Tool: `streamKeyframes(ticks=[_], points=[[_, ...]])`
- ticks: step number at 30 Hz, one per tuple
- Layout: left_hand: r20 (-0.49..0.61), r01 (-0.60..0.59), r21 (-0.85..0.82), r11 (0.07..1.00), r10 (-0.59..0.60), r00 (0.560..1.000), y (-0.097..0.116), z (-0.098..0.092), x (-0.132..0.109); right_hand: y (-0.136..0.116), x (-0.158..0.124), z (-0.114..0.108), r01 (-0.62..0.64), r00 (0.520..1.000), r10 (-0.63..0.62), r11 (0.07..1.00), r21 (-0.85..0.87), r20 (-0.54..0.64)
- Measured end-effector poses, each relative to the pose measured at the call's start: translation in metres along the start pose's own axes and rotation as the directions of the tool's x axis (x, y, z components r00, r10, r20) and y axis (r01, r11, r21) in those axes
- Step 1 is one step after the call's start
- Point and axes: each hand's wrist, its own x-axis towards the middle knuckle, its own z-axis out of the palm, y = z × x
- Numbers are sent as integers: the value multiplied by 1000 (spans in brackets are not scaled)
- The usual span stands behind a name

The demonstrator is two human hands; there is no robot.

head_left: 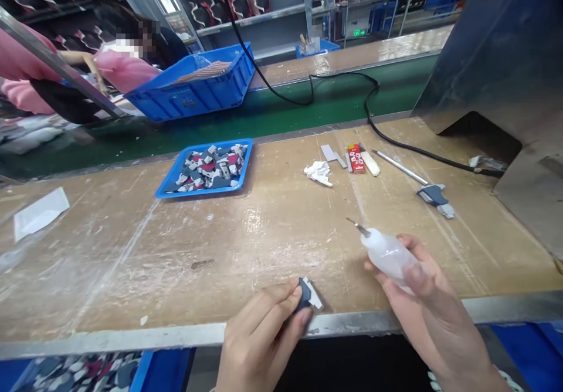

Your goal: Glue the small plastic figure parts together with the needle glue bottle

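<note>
Near the table's front edge my left hand (266,324) pinches a small dark grey and white part (304,294) between thumb and fingers. To its right, my right hand (433,304) is wrapped round a translucent white squeeze bottle (389,255). The bottle is tilted, its thin metal needle tip pointing up and left, apart from the small part. Beyond the right hand lies a similar grey and white part (434,195), by the end of a thin metal rod (400,166).
A blue tray (160,192) of similar parts sits farther back. Crumpled tissue (319,172), a red packet (356,160) and a black cable (409,145) lie behind my hands. A metal housing (488,75) stands at right. A large blue crate (189,101) and co-workers in pink are beyond.
</note>
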Motion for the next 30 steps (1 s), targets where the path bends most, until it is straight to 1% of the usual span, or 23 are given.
streamKeyframes(ticks=[3, 6, 7, 9, 11, 13, 14, 15, 16, 17, 18, 19, 20, 21, 22, 23, 24, 25, 26, 27, 28, 29, 30], points=[[37, 0, 68, 998, -3, 999, 2, 2, -6, -4, 1, -4, 58, 994, -71, 987, -150, -86], [-2, -2, 139, 990, 2, 1000, 5, 6, -9, -2, 2, -5, 137, 978, -183, 923, -360, -97], [-24, -11, 157, 988, 15, 1000, 6, 7, -9, -1, 4, -5, 160, 970, -225, 872, -463, -89], [-63, -22, 181, 983, 34, 997, 9, 10, -8, 1, 9, -4, 176, 957, -286, 710, -682, -51], [-84, -22, 196, 980, 39, 996, 12, 10, -8, 3, 14, -4, 190, 962, -270, 544, -818, 43], [-100, -7, 213, 977, 29, 995, 16, 7, -10, 4, 17, -7, 226, 966, -219, 466, -855, 136], [-109, -2, 220, 976, 26, 994, 19, 5, -11, 4, 16, -9, 255, 960, -222, 447, -858, 170], [-117, -1, 227, 974, 28, 993, 23, 3, -12, 3, 12, -11, 288, 946, -264, 428, -857, 186], [-126, -6, 235, 972, 37, 991, 26, 0, -13, 2, 7, -12, 353, 909, -362, 403, -844, 207], [-135, -16, 247, 969, 51, 990, 30, -2, -14, 2, 0, -14, 440, 843, -484, 375, -816, 233], [-139, -28, 264, 964, 67, 988, 34, -5, -15, 1, -8, -14, 537, 763, -587, 341, -771, 272], [-147, -45, 286, 957, 90, 985, 38, -7, -15, 0, -18, -13, 627, 690, -651, 320, -710, 317], [-162, -73, 311, 948, 128, 978, 41, -8, -15, -1, -28, -11, 688, 664, -657, 350, -636, 357], [-188, -104, 334, 937, 174, 967, 44, -9, -14, -1, -36, -7, 700, 699, -590, 451, -554, 404], [-214, -139, 352, 926, 224, 951, 46, -8, -12, -2, -44, -3, 635, 770, -461, 622, -458, 441], [-245, -169, 361, 917, 269, 932, 49, -8, -10, -3, -50, 2, 463, 836, -264, 810, -360, 481], [-275, -190, 360, 913, 298, 914, 51, -7, -8, -5, -54, 7, 226, 850, -51, 934, -276, 525], [-296, -199, 350, 915, 310, 904, 53, -5, -6, -6, -56, 11, -31, 811, 150, 976, -214, 565], [-305, -199, 334, 921, 306, 902, 55, -4, -5, -8, -58, 14, -248, 735, 309, 951, -185, 604], [-308, -200, 317, 927, 300, 903, 57, -2, -5, -10, -58, 16, -395, 658, 407, 903, -171, 634], [-304, -206, 301, 931, 299, 904, 58, -1, -5, -11, -59, 17, -486, 604, 465, 859, -163, 647], [-291, -206, 284, 936, 289, 912, 60, -1, -6, -11, -60, 16, -538, 576, 491, 830, -150, 653], [-264, -202, 266, 942, 273, 925, 60, 0, -9, -11, -62, 13, -568, 569, 500, 813, -126, 653]])
